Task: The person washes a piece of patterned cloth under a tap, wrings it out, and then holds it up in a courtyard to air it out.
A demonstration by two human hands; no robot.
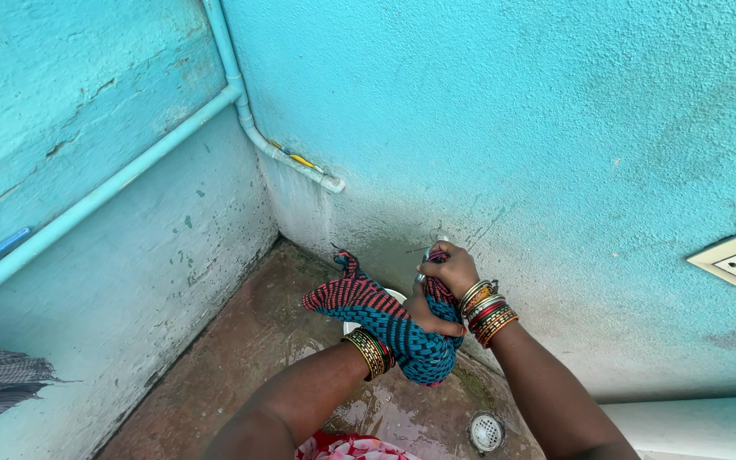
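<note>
A wet cloth of woven blue fabric with red and black stripes (385, 319) is bunched in the middle of the scene, held above the damp reddish-brown concrete floor (240, 358) in the corner where the two turquoise plastered walls (504, 111) meet. The step in hand looks like wringing — the cloth is twisted into a thick rope between both hands, one loose end flaring out to the left. The right hand (449, 268) sits on top, farther from the camera, fingers curled tight round the upper end of the twist; the left hand (426, 317) is mostly buried under the fabric, seemingly clamped on the lower part, though its fingers barely show. Both wrists carry stacks of gold, red and green bangles (487, 311), and the forearms reach in from the near edge and converge on the cloth. Carrying the wringing further would call for opposite turns of the wrists and a firm grip — wet fabric slips. A white rim (395, 295) peeks out behind the cloth, and a round metal drain grate (485, 431) lies in the floor to the near right.
</note>
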